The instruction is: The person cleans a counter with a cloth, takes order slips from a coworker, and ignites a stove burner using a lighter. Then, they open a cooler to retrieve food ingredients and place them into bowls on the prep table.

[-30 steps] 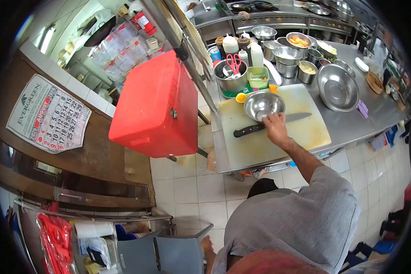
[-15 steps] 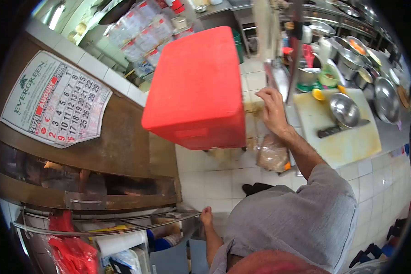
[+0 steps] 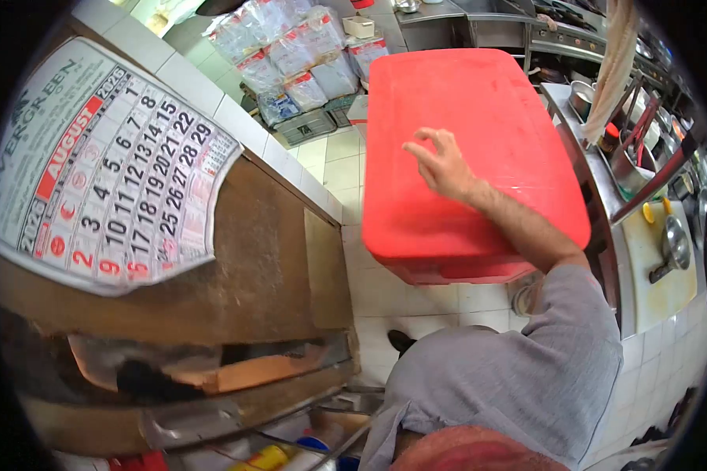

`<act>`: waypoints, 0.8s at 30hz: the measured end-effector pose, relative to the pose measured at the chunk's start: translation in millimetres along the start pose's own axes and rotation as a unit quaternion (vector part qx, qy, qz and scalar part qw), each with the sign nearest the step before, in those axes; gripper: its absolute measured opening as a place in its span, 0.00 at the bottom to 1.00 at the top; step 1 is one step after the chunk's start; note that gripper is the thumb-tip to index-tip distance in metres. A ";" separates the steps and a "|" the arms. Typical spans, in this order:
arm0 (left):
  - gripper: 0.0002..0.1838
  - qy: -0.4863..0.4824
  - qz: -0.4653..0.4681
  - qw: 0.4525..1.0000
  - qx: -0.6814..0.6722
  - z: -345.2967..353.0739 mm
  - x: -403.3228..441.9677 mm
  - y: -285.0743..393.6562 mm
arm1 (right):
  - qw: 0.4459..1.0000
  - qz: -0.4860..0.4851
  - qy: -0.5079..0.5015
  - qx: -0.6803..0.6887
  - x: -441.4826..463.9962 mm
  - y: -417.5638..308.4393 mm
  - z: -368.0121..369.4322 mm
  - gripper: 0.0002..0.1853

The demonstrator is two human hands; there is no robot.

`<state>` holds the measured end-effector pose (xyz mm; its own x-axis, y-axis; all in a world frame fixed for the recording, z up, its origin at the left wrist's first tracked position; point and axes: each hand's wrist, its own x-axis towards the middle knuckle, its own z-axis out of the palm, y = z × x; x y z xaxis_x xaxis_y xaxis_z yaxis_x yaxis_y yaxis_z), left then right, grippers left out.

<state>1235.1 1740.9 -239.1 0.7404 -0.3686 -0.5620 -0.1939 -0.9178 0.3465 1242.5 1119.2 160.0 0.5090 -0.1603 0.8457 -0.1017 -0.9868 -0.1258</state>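
My right hand (image 3: 441,166) reaches over the large red cooler box (image 3: 479,94), its fingers loosely bent and apart with nothing in them. From this angle I cannot tell whether it touches the lid. The lid lies closed on the box, which stands on the tiled floor ahead of me. My left hand is out of sight; only the sleeve on that side shows.
A wall calendar (image 3: 110,173) hangs on a brown panel (image 3: 291,259) at left. Plastic-wrapped packs (image 3: 291,59) are stacked behind. At right, a counter holds a cutting board (image 3: 644,267), a metal bowl (image 3: 674,245) and pots. A shelf with bottles lies low at left.
My view has shifted toward the calendar and cooler. My right hand has moved from beside the cooler to over its lid. My left hand, earlier at the metal rail, has left the view.
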 end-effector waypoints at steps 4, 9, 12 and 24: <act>0.14 0.066 0.048 0.996 0.020 -126.2 124.3 10.4 | 0.975 0.088 -0.019 -0.204 16.2 70.5 76.4 0.24; 0.09 0.036 0.199 0.952 -0.228 -297.3 308.8 133.4 | 0.920 0.261 -0.014 -0.292 30.9 141.8 120.9 0.28; 0.11 0.041 0.242 0.958 -0.151 -376.1 376.1 248.8 | 0.897 0.299 -0.083 -0.315 42.7 161.7 134.2 0.30; 0.23 0.007 0.360 0.926 0.112 -434.6 642.0 409.4 | 0.826 0.430 -0.192 -0.310 68.8 148.9 138.6 0.33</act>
<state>1910.8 1192.7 -131.6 0.3758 -0.8965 -0.2345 -0.7679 -0.4430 0.4628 1380.9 958.2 127.6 0.2426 -0.9085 0.3403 -0.9239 -0.3234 -0.2047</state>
